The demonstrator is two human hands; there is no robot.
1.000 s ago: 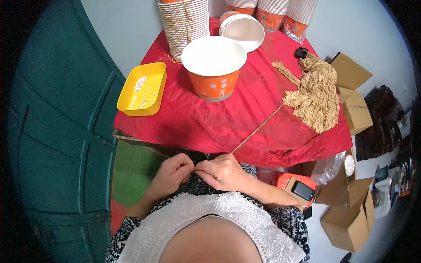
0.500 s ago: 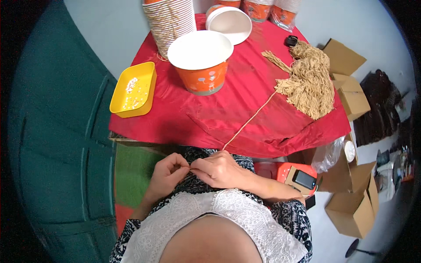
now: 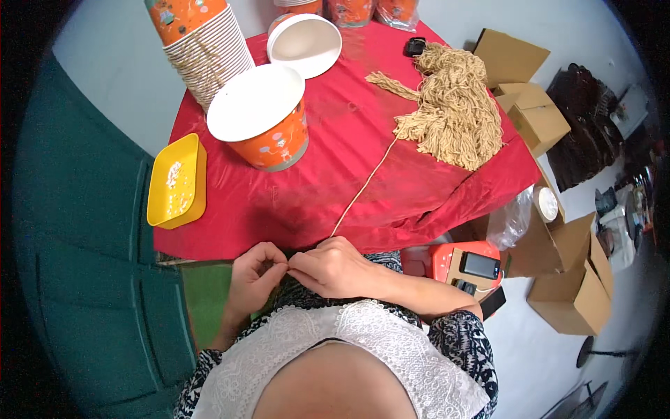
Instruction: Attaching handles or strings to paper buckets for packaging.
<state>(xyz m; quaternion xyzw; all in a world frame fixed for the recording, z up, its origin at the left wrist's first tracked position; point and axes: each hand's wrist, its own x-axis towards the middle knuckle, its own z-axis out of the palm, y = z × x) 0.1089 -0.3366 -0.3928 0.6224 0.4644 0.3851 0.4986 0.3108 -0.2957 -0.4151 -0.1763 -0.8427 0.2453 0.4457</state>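
Note:
My left hand [image 3: 257,279] and my right hand [image 3: 333,267] meet fingertip to fingertip over my lap, just below the table's near edge. Thumb and forefinger of the left are pinched together; whatever sits between them is too small to make out. A tan cord [image 3: 366,183] runs taut from a loose heap of tan cords [image 3: 453,105] down to my right hand, which is closed on it. Beyond the hands, a large orange paper bucket [image 3: 272,143] with a white inside stands upright. A shallow yellow plastic tray [image 3: 199,199] with small white bits in it lies to the left.
A red cloth [image 3: 335,119] covers the table. Stacked paper buckets [image 3: 209,59] and a tipped bucket [image 3: 305,45] stand farther back. At right are cardboard boxes [image 3: 576,286], a clear plastic bag [image 3: 509,220] and a phone [image 3: 481,265] on a red stool [image 3: 440,258]. A green door [image 3: 91,258] stands left.
The view has turned, so the table things sit farther left in the picture. Both hands keep their pinch together, and the cord still runs to the right hand.

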